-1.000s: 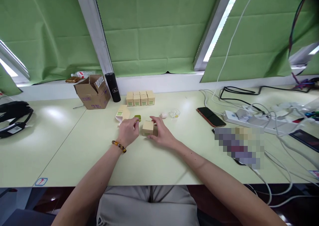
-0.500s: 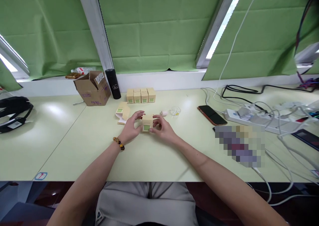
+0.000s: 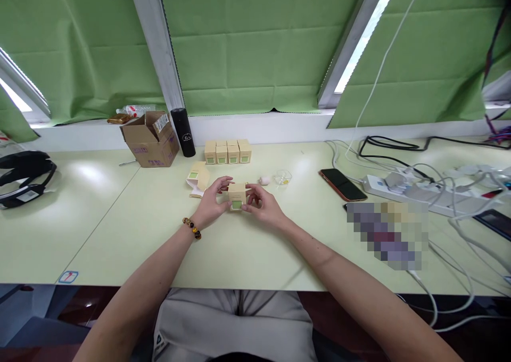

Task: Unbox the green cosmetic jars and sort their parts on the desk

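A small tan cardboard box [image 3: 237, 196] with a green label stands upright between my two hands at the middle of the table. My left hand [image 3: 215, 198] grips its left side, thumb low and fingers at the back edge. On the right side my right hand [image 3: 261, 203] pinches it the same way. Just left of my left hand lies an opened tan box [image 3: 197, 178] with its flaps out. Beyond my right hand are a small pale pink object [image 3: 264, 181] and a clear plastic piece [image 3: 282, 177]. Several like boxes [image 3: 228, 152] stand in a row behind.
Along the back are a brown carton [image 3: 154, 146] and a black bottle [image 3: 183, 133]. To the right lie a phone [image 3: 342, 184], a white power strip [image 3: 411, 194] and tangled cables. A black headset-like device [image 3: 27, 181] sits at the far left of the table [image 3: 131, 234].
The view has shifted slightly. Both hands stay on the small box in nearly the same hold, and nothing else has visibly moved.
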Available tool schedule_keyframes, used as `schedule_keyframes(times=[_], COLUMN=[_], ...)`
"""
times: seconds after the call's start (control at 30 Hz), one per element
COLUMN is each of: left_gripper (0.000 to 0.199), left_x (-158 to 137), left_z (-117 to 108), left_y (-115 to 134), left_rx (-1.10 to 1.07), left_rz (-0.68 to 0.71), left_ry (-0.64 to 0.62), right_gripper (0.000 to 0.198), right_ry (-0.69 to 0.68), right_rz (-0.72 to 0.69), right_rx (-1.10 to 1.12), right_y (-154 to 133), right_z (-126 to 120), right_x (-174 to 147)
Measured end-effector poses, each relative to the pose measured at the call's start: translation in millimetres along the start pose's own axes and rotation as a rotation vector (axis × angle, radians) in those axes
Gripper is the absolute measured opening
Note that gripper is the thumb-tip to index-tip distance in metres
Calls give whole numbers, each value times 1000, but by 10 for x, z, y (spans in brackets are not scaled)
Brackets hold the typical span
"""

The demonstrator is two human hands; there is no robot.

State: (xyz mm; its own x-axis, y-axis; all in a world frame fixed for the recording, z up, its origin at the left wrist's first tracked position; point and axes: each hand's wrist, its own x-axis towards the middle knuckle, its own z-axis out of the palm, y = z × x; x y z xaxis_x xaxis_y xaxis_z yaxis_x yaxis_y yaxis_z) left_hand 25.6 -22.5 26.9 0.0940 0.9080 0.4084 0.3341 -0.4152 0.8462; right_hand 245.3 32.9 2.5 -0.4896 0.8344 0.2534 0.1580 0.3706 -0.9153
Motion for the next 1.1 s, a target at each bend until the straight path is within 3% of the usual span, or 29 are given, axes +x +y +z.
schedule_keyframes(times=[0.23, 0.37, 0.43, 0.5, 0.7, 0.87, 1.1], left_gripper=[77, 74, 66, 59, 55, 54, 48], left_x=[-28, -10, 4, 15, 17, 7, -34], left_z=[-7, -32, -41, -44, -27, -23, 43], left_y=[71, 17, -24, -59, -78, -33, 114], left_rx=[167, 156, 152, 165, 203, 265, 572], left_rz=[32, -17, -54, -52, 4, 0, -60], left_ry=[-59, 37, 114, 171, 211, 178, -44], right_gripper=[48, 41, 33, 30, 62, 76, 75], right_ry=[-66, 91, 175, 172, 41, 5, 0], right_rz=[-78, -53, 11, 31, -84, -110, -80], right_rx=[-287, -422, -408, -328, -225, -267, -227], right_y=[-67, -14, 38, 84, 100, 76, 54], right_z=[-123, -178, -200, -207, -139, -86, -66], right_x=[11, 30, 44, 54, 25, -23, -26])
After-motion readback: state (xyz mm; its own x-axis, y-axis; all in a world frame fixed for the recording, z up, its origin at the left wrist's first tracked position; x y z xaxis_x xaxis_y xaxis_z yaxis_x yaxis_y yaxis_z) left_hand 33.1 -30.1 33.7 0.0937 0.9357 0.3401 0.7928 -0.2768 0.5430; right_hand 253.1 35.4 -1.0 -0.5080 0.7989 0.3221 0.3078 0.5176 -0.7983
